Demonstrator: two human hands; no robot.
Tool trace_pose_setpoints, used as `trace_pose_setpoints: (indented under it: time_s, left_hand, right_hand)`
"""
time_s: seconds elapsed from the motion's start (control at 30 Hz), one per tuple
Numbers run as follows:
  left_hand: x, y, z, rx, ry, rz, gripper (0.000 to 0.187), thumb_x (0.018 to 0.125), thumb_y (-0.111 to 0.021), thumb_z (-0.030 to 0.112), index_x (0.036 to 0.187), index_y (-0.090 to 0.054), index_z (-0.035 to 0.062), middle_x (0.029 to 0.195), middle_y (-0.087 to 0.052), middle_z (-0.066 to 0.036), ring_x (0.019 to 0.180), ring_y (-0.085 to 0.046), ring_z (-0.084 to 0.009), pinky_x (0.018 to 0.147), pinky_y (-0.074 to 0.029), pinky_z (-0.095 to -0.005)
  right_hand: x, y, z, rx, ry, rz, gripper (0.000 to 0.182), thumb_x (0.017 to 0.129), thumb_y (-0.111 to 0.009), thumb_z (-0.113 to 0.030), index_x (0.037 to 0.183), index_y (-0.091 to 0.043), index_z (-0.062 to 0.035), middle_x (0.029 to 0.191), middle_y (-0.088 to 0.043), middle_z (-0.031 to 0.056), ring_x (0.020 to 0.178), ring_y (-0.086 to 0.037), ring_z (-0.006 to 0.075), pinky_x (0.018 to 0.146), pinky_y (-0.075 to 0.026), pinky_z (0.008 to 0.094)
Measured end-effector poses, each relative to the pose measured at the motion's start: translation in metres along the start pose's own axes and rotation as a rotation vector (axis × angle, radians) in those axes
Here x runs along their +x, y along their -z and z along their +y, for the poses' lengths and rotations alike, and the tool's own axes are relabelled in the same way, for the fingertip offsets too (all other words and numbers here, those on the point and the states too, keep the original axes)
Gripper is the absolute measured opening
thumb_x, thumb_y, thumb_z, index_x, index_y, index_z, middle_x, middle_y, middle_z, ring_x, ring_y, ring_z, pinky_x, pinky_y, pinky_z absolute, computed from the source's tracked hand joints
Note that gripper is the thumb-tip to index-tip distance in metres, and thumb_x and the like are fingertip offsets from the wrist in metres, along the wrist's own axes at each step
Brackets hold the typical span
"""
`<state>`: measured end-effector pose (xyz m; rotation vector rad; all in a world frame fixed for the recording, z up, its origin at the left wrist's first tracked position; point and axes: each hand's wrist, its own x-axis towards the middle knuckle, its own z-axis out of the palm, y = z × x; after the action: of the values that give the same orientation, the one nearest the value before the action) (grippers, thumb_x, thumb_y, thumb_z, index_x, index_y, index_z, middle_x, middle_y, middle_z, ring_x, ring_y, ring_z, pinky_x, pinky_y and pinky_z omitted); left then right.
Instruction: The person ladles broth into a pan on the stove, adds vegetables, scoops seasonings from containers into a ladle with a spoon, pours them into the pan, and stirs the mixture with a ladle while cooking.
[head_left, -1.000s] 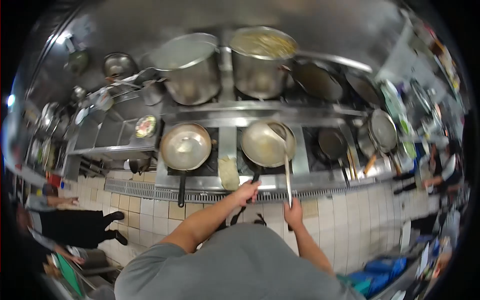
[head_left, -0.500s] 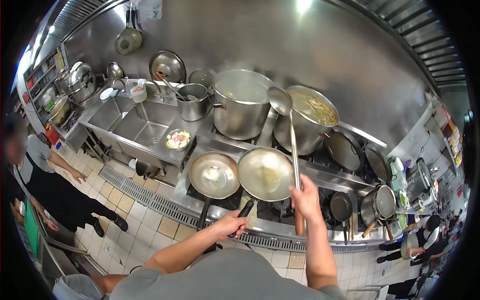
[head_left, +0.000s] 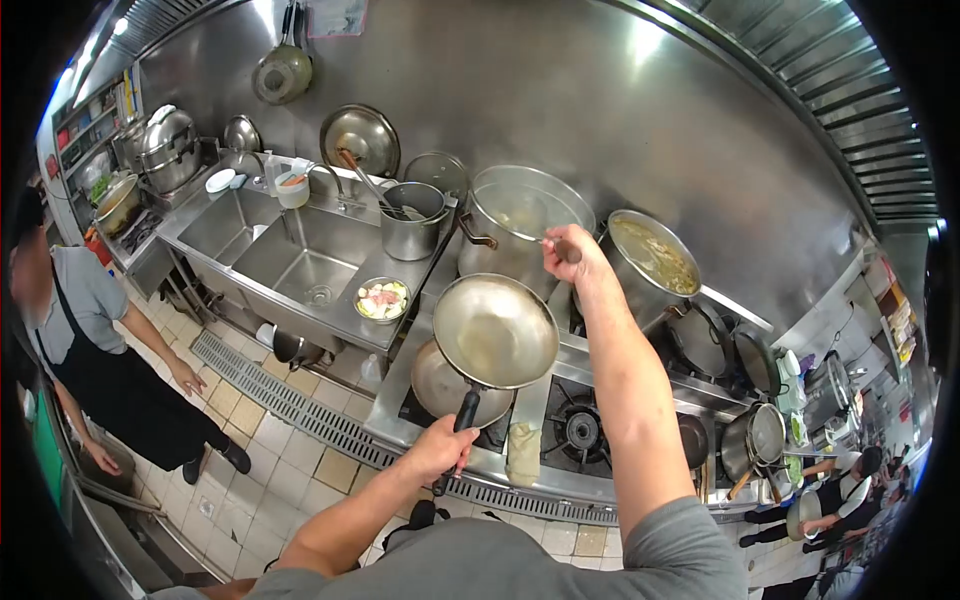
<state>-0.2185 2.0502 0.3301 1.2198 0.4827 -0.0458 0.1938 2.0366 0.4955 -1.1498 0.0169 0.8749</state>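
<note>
My left hand [head_left: 440,450] is closed round the black handle of a frying pan [head_left: 495,330], which is lifted and tilted over a second pan [head_left: 450,385] on the stove. A little pale liquid shows in the lifted pan. Up at the large steaming pot [head_left: 478,190], my right hand [head_left: 575,250] grips the wooden-ended handle of the ladle, whose bowl is hard to make out in the pot. Right of that hand stands another pot [head_left: 655,250] with broth and solids.
A bowl of cut food [head_left: 382,300] rests beside the double sink [head_left: 310,250]. A folded cloth [head_left: 523,455] lies by the open burner [head_left: 580,425]. More pans [head_left: 755,440] stand at the right. A person in a black apron [head_left: 110,350] stands at the left; others are far right.
My left hand has moved the pan left, over the other pan, baring a burner. My right hand has raised the ladle handle up to the large pot.
</note>
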Motion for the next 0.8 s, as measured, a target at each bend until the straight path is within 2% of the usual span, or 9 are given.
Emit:
trace_pose_setpoints:
  time_s: [0.03, 0.07, 0.13, 0.17, 0.3, 0.47, 0.57, 0.73, 0.8]
  left_hand:
    - [0.006, 0.003, 0.002, -0.029, 0.003, -0.005, 0.020, 0.101, -0.060, 0.020, 0.092, -0.049, 0.0057, 0.069, -0.053, -0.002, 0.050, -0.050, -0.0130, 0.045, -0.043, -0.0318]
    - [0.011, 0.005, 0.005, -0.030, 0.001, -0.014, 0.020, 0.101, -0.060, 0.020, 0.092, -0.049, 0.0057, 0.069, -0.053, -0.002, 0.050, -0.050, -0.0130, 0.045, -0.043, -0.0318]
    - [0.017, 0.008, 0.017, -0.109, 0.006, -0.055, 0.020, 0.101, -0.060, 0.020, 0.091, -0.049, 0.0060, 0.068, -0.053, -0.002, 0.049, -0.050, -0.0125, 0.044, -0.042, -0.0315]
    - [0.022, 0.007, 0.020, -0.113, -0.004, -0.047, 0.021, 0.101, -0.060, 0.021, 0.090, -0.049, 0.0066, 0.068, -0.053, -0.002, 0.048, -0.050, -0.0123, 0.044, -0.041, -0.0307]
    - [0.033, 0.006, 0.037, -0.088, 0.008, -0.114, 0.022, 0.101, -0.059, 0.023, 0.089, -0.049, 0.0076, 0.067, -0.053, -0.001, 0.048, -0.050, -0.0118, 0.042, -0.039, -0.0295]
    - [0.049, 0.000, 0.034, -0.116, 0.038, -0.135, 0.017, 0.103, -0.058, 0.020, 0.095, -0.047, 0.0105, 0.070, -0.052, 0.001, 0.051, -0.049, -0.0103, 0.043, -0.040, -0.0281]
    - [0.051, -0.002, 0.033, -0.110, 0.036, -0.158, 0.017, 0.103, -0.059, 0.020, 0.095, -0.048, 0.0101, 0.070, -0.052, 0.001, 0.051, -0.049, -0.0101, 0.043, -0.040, -0.0283]
    - [0.049, -0.006, 0.038, -0.138, 0.026, -0.126, 0.015, 0.100, -0.059, 0.018, 0.094, -0.049, 0.0083, 0.071, -0.054, -0.001, 0.051, -0.050, -0.0102, 0.043, -0.040, -0.0286]
    - [0.049, -0.005, 0.041, -0.117, 0.020, -0.130, 0.015, 0.099, -0.059, 0.018, 0.092, -0.050, 0.0079, 0.071, -0.055, -0.001, 0.051, -0.051, -0.0108, 0.043, -0.040, -0.0288]
  right_hand:
    - [-0.034, -0.021, 0.001, 0.246, -0.032, 0.010, 0.015, 0.085, -0.062, -0.002, 0.084, -0.048, -0.0028, 0.064, -0.049, 0.0048, 0.059, -0.060, 0.0204, 0.053, -0.048, 0.0290]
    - [-0.036, -0.024, -0.001, 0.244, -0.024, 0.016, 0.015, 0.085, -0.062, -0.002, 0.084, -0.048, -0.0028, 0.064, -0.049, 0.0048, 0.059, -0.060, 0.0204, 0.053, -0.048, 0.0290]
    - [-0.034, -0.025, -0.007, 0.499, -0.049, -0.151, 0.013, 0.084, -0.062, -0.003, 0.081, -0.050, -0.0034, 0.064, -0.051, 0.0055, 0.057, -0.060, 0.0202, 0.052, -0.048, 0.0292]
    - [-0.032, -0.026, -0.009, 0.539, -0.008, -0.162, 0.013, 0.085, -0.060, -0.002, 0.076, -0.050, -0.0040, 0.064, -0.051, 0.0054, 0.055, -0.058, 0.0201, 0.052, -0.048, 0.0293]
    - [-0.056, -0.026, -0.024, 0.606, 0.020, -0.229, 0.017, 0.086, -0.056, 0.000, 0.071, -0.050, -0.0050, 0.062, -0.050, 0.0054, 0.055, -0.058, 0.0199, 0.052, -0.047, 0.0291]
    - [-0.087, -0.026, -0.028, 0.635, 0.063, -0.285, 0.018, 0.087, -0.056, 0.000, 0.071, -0.050, -0.0049, 0.064, -0.050, 0.0054, 0.056, -0.058, 0.0205, 0.052, -0.047, 0.0300]
    - [-0.113, -0.029, -0.024, 0.609, 0.064, -0.369, 0.009, 0.088, -0.057, 0.001, 0.085, -0.049, -0.0014, 0.074, -0.052, 0.0078, 0.061, -0.060, 0.0205, 0.053, -0.047, 0.0297]
    - [-0.163, -0.032, -0.010, 0.663, 0.071, -0.406, 0.011, 0.089, -0.059, 0.002, 0.090, -0.048, -0.0003, 0.077, -0.053, 0.0085, 0.064, -0.060, 0.0196, 0.055, -0.046, 0.0290]
    - [-0.181, -0.029, -0.003, 0.687, 0.009, -0.454, 0.013, 0.090, -0.061, 0.001, 0.091, -0.048, -0.0006, 0.078, -0.054, 0.0087, 0.067, -0.059, 0.0183, 0.057, -0.046, 0.0282]
